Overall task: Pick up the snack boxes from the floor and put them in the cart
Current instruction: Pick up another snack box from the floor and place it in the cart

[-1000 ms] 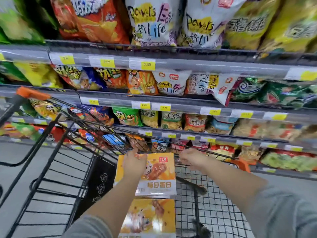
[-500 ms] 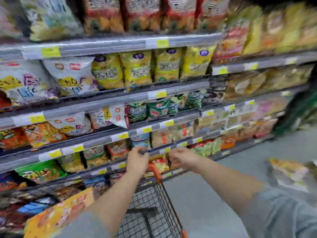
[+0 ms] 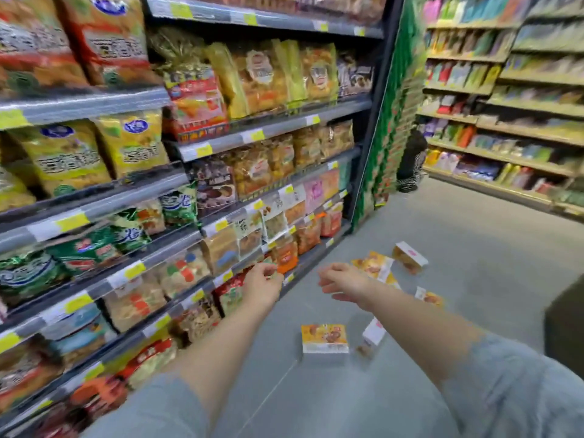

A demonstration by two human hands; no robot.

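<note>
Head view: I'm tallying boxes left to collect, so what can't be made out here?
Cart: outside the head view's frame, position unknown.
Snack boxes on the floor: the right arm covers some, so the count is uncertain.
Box lettering: lost to motion blur, head view.
Dark object at the right edge: cut off, unidentifiable.
</note>
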